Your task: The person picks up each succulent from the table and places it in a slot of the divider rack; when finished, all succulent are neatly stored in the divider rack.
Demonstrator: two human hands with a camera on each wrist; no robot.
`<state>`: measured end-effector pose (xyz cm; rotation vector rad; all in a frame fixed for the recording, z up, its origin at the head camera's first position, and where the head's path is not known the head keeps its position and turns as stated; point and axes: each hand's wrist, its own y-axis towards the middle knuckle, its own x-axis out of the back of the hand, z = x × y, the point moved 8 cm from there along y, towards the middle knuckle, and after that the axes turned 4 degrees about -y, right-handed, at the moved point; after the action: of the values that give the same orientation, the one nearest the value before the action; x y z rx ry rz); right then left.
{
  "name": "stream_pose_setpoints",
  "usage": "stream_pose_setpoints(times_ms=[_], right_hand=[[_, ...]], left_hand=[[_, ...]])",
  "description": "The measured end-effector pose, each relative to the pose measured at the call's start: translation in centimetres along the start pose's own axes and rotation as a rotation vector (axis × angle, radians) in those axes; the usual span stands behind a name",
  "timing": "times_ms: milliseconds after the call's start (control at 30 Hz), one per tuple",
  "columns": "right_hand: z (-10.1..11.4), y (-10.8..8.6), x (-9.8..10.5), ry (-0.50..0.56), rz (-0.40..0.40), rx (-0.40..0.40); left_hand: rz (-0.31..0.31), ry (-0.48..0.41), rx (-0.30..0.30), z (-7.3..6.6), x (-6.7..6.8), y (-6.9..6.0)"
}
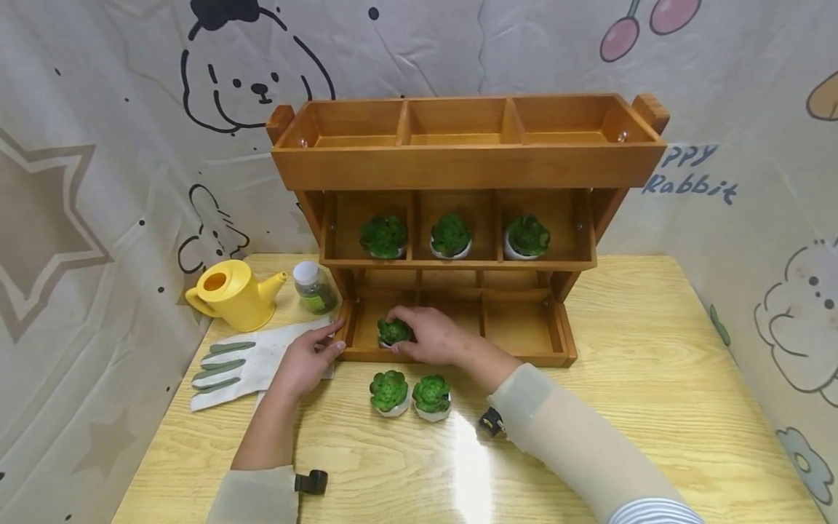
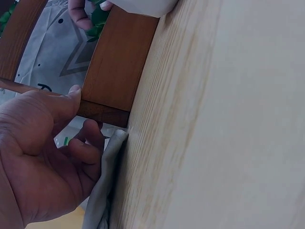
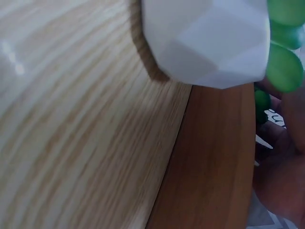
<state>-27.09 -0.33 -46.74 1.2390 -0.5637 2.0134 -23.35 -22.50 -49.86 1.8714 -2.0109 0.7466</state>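
A three-tier wooden plant rack (image 1: 468,169) stands on the table. My right hand (image 1: 437,336) grips a small potted succulent (image 1: 393,332) inside the left compartment of the bottom tier; its white pot is mostly hidden. With thumb and fingers, my left hand (image 1: 305,362) holds the rack's lower left front corner, seen closer in the left wrist view beside the front board (image 2: 116,62). In front of the rack sit two more potted succulents, a left one (image 1: 389,391) and a right one (image 1: 432,397). A white faceted pot (image 3: 205,43) looms close in the right wrist view.
The middle tier holds a left succulent (image 1: 383,236), a middle one (image 1: 451,235) and a right one (image 1: 527,236). Left of the rack are a yellow watering can (image 1: 238,295), a white-lidded jar (image 1: 315,288) and white-and-green gloves (image 1: 245,362), partly under my left hand. Patterned cloth (image 1: 406,51) hangs behind.
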Motion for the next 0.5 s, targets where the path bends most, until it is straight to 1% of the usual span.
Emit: stream_pose_setpoints(times_ms=[167, 267, 500], right_hand=[[-0.21, -0.15, -0.04, -0.051, 0.018, -0.033], [-0.33, -0.26, -0.08, -0.059, 0.042, -0.045], [-0.42, -0.78, -0.1, -0.028, 0.061, -0.013]], left_hand=[[0.001, 0.006, -0.005, -0.01, -0.06, 0.07], [0.006, 0.008, -0.004, 0.0, -0.16, 0.12], [0.008, 0.021, 0.0, 0.03, -0.14, 0.06]])
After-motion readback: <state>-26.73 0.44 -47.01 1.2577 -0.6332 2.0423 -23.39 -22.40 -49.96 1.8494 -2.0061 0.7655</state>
